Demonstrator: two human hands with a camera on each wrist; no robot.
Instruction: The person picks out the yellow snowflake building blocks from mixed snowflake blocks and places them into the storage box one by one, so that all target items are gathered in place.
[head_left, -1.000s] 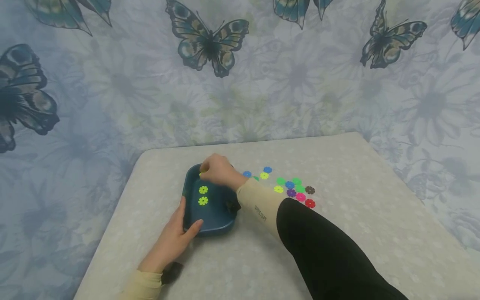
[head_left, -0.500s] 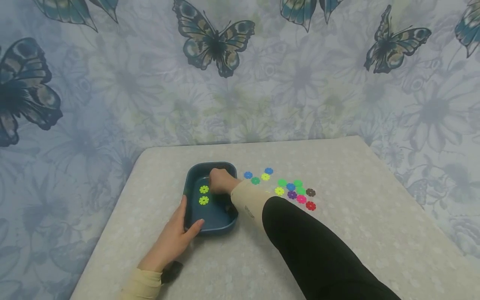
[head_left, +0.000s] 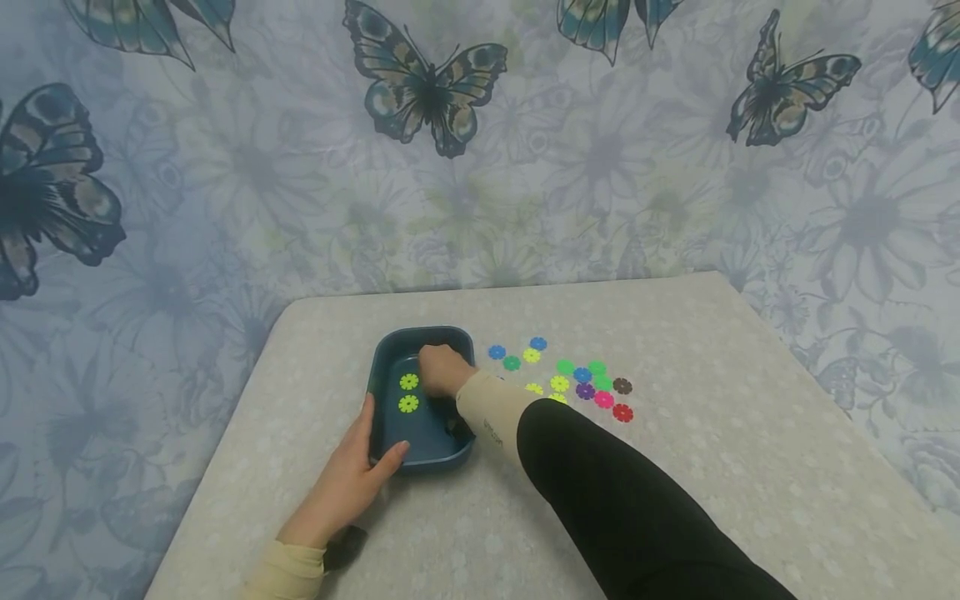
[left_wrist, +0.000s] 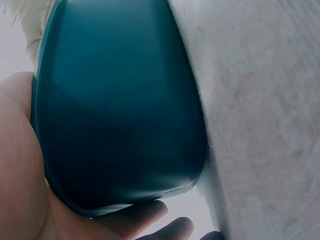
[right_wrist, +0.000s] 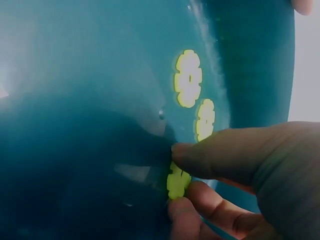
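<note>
A dark teal plastic tray (head_left: 423, 439) with raised walls stands on the table's left half. My left hand (head_left: 336, 483) grips its near-left corner, thumb over the rim and fingers along the outer wall. Inside the tray, my right hand (head_left: 444, 371) pinches a yellow flower-shaped disc (right_wrist: 178, 183) between thumb and fingertips, low over the tray floor. In the head view that disc is hidden by the hand. Two more yellow flower discs, one farther (head_left: 408, 382) and one nearer (head_left: 408, 404), lie in a row on the tray floor.
Right of the tray lie several loose flower discs: blue (head_left: 538, 343), green (head_left: 512, 363), yellow (head_left: 559, 383), purple (head_left: 585, 391), pink (head_left: 603, 399), red (head_left: 622, 413) and brown (head_left: 622, 386). The right sleeve (head_left: 600, 467) passes close to them. A butterfly-patterned wall (head_left: 480, 208) stands behind the table (head_left: 720, 500).
My right hand has moved from over the tray's far left rim down into the tray, slightly right and nearer, carrying the yellow disc. My left hand keeps its hold on the tray.
</note>
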